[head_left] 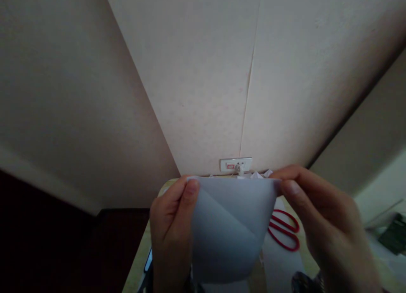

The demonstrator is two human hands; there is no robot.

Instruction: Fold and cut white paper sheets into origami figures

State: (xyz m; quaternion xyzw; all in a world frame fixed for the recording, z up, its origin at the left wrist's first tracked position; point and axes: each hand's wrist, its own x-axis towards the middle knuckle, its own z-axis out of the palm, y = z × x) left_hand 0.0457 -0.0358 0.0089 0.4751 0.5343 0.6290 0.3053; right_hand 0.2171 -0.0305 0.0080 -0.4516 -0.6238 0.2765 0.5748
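A sheet of white paper (230, 229) is held up between my two hands, with a diagonal crease across it and its lower edge curving. My left hand (176, 216) pinches the top left corner, thumb in front. At the top right corner, my right hand (317, 212) grips the paper between thumb and index finger. Behind the paper's right side, red-handled scissors (287, 229) lie on more white paper (281, 263); their blades are hidden.
A light wooden table (141, 250) stands against the wall. Folded white paper pieces (258, 175) lie at its back edge, below a wall socket (235, 164) with a plug in it. Part of a phone-like object (148, 261) shows at the left edge.
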